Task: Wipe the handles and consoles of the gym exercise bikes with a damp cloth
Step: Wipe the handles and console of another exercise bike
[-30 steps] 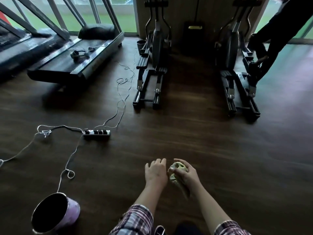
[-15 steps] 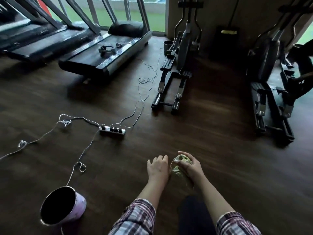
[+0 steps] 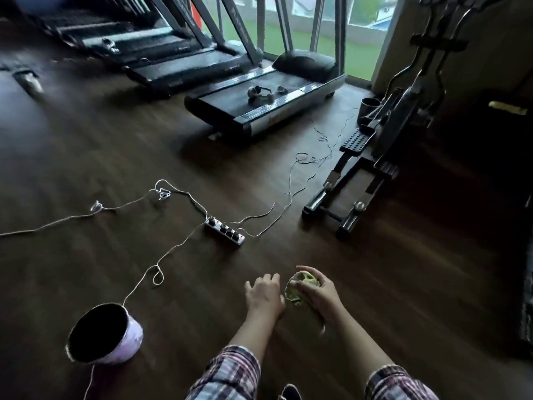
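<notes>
My right hand (image 3: 318, 293) grips a balled-up green cloth (image 3: 300, 288) low over the dark wood floor. Just left of it, my left hand (image 3: 264, 293) hovers with relaxed fingers and holds nothing. An exercise machine (image 3: 383, 145) with foot pedals and tall handles stands at the right, well ahead of both hands. Its console is out of frame.
A pink bucket (image 3: 115, 342) sits on the floor at lower left. A white power strip (image 3: 226, 230) and loose white cables (image 3: 178, 192) cross the floor ahead. Treadmills (image 3: 259, 102) line the windows; headphones lie on the nearest belt. A dark cup (image 3: 369, 106) stands beside the machine.
The view has swung left: the second machine and the person at the right are gone, and more treadmills show. My hands keep the same pose with the cloth.
</notes>
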The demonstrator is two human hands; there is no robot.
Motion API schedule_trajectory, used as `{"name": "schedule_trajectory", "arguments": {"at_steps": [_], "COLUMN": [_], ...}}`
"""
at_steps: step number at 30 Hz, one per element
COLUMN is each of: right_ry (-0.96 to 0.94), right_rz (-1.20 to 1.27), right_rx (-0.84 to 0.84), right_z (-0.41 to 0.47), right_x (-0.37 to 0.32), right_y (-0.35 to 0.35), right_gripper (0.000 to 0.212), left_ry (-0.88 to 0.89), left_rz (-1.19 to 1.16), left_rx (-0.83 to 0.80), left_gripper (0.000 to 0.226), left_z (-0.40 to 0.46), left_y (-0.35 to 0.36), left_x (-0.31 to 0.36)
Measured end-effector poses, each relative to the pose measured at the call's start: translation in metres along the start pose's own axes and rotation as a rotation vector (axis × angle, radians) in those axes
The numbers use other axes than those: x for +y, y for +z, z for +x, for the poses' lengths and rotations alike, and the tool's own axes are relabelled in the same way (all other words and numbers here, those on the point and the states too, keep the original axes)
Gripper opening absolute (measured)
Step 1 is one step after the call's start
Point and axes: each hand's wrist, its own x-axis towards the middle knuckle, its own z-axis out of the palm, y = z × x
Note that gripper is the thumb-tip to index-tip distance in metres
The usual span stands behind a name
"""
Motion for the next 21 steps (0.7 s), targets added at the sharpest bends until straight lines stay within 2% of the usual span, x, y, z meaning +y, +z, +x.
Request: {"name": "schedule_trajectory", "arguments": {"at_steps": [10,21], "right_ry": [0.033,0.023], "right_rz": [-0.129,-0.256], "right_rx": [-0.257,-0.499], "right_z": [0.109,0.236], "right_x": [-0.045,-0.093], "right_y": [0.05,0.225], "right_gripper": [0.034,0.031], "left_ry": [-0.264,-0.497], "left_rz": [-0.117,-0.168], "left_rx": [0.091,0.161], "left_gripper": [0.047,0.046], "left_z": [0.077,0.18], "left_y": [-0.037,-0.12], "left_x": [-0.035,-0.177]}}
